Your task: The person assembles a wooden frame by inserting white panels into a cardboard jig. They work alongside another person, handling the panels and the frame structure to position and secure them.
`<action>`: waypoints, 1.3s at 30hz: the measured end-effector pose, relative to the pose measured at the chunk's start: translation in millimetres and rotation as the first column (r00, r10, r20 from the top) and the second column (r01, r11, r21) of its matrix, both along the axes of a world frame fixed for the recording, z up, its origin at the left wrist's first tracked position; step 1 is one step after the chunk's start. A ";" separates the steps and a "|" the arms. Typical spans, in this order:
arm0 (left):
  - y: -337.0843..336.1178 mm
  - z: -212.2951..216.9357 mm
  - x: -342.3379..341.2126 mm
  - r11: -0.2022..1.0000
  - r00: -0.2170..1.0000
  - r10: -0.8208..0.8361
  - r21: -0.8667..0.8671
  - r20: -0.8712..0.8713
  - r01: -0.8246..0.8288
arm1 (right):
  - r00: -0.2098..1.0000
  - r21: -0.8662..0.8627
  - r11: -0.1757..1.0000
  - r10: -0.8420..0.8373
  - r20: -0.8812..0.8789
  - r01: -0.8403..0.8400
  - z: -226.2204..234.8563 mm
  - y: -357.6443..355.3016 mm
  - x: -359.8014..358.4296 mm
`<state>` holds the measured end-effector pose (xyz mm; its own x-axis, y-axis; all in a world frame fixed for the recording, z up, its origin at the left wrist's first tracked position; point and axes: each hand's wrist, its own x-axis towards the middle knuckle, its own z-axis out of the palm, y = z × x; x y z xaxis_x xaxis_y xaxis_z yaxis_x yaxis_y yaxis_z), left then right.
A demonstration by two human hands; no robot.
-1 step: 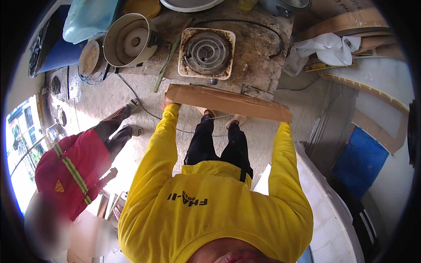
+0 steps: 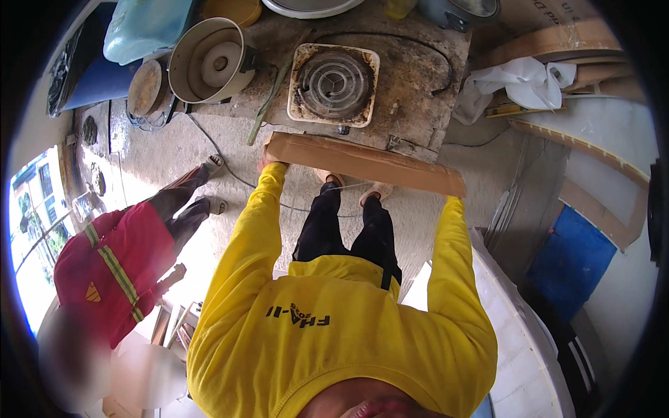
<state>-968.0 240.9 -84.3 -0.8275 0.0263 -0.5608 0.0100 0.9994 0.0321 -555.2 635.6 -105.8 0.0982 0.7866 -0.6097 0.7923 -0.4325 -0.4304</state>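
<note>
Noted dark lettering [image 2: 300, 317] on yellow shirt [image 2: 376, 355] and dark print on cardboard box [image 2: 526, 21] at upper right. Found brown cardboard strip [image 2: 366, 164] held crosswise before near edge of desk [image 2: 411, 76]; unable to confirm contact. Observed left hand [image 2: 267, 164] in hold of left end, with fingers closed on it as far as visible. Unable to see right hand, screened by opposite end; unable to determine spread or grip there. Noted coil hot plate [image 2: 334, 80] close to desk edge. Found moving room on floor [image 2: 240, 132] to left, crossed by cable [image 2: 203, 130], toward person in red jacket [image 2: 118, 251]; bounded at right by white panel [image 2: 516, 327].
</note>
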 end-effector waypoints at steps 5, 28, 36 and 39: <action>-1.3 17.8 9.2 0.995 0.991 -0.098 0.013 0.094 0.097 | 0.994 -0.016 0.996 0.087 0.066 -0.086 4.5 3.7 -9.4; -5.1 -27.5 -12.1 0.417 0.431 0.678 0.171 0.596 -0.893 | 0.983 -0.599 0.800 0.079 0.164 0.036 -32.8 52.4 14.2; -1.7 -43.6 29.3 0.638 0.708 0.648 0.306 0.282 -0.706 | 0.728 -0.525 0.680 -0.668 -0.154 0.513 -50.8 26.9 32.9; -11.3 -30.4 50.7 0.605 0.722 0.658 0.420 0.215 -0.677 | 0.653 -0.536 0.627 -0.737 -0.174 0.565 -24.4 19.3 -1.4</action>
